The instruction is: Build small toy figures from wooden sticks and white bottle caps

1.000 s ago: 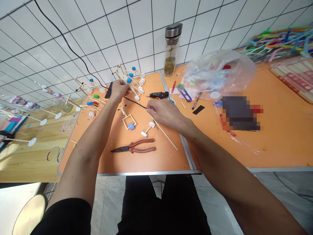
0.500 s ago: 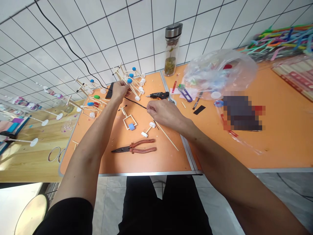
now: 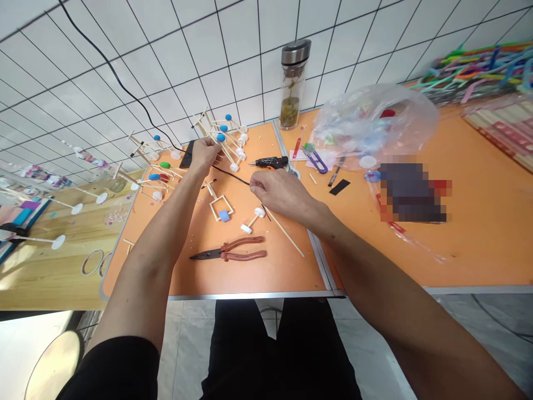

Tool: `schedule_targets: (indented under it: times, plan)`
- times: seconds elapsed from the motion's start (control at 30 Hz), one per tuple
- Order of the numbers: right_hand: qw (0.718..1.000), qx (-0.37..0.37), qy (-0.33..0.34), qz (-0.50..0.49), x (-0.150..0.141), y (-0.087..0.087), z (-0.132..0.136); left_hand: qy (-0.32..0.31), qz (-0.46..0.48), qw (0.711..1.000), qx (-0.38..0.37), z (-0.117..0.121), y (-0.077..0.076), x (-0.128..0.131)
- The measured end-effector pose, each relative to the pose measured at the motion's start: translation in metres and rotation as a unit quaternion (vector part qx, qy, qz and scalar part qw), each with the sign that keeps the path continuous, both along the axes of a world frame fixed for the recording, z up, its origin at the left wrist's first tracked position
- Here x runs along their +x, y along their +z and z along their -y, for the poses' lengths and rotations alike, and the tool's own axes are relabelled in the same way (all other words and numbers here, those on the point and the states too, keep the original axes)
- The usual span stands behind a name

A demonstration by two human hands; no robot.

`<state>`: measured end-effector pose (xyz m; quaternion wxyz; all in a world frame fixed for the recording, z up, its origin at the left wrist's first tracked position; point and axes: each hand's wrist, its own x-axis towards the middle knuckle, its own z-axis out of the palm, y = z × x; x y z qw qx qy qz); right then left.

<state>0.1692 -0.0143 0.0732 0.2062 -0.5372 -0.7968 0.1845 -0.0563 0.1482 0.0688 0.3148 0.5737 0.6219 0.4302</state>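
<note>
Hardly a shift since the last frame, both hands holding their spots! Head view: left hand (image 3: pixel 204 155) pinches a black cable (image 3: pixel 229 175) strung across to the right hand (image 3: pixel 278 192) (fingers pressed on it too), above the orange tabletop (image 3: pixel 250 278), hot glue gun (image 3: pixel 270 162) just beside.

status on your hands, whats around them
Left hand and right hand on black cord between them. Wooden stick frames with blue caps right by left hand. Hot glue gun just beyond right hand.

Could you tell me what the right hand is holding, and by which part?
The right hand appears to hold a thin wooden stick by one end, which it hides.
</note>
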Motion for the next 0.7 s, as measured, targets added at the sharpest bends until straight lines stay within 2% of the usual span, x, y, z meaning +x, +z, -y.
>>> schedule_targets:
  times: [0.7]
  plan:
    - [1.0,-0.007,0.001,-0.006,-0.0006,0.0004,0.0005,0.001,0.003,1.0,-0.002,0.0008,-0.0003,-0.0012]
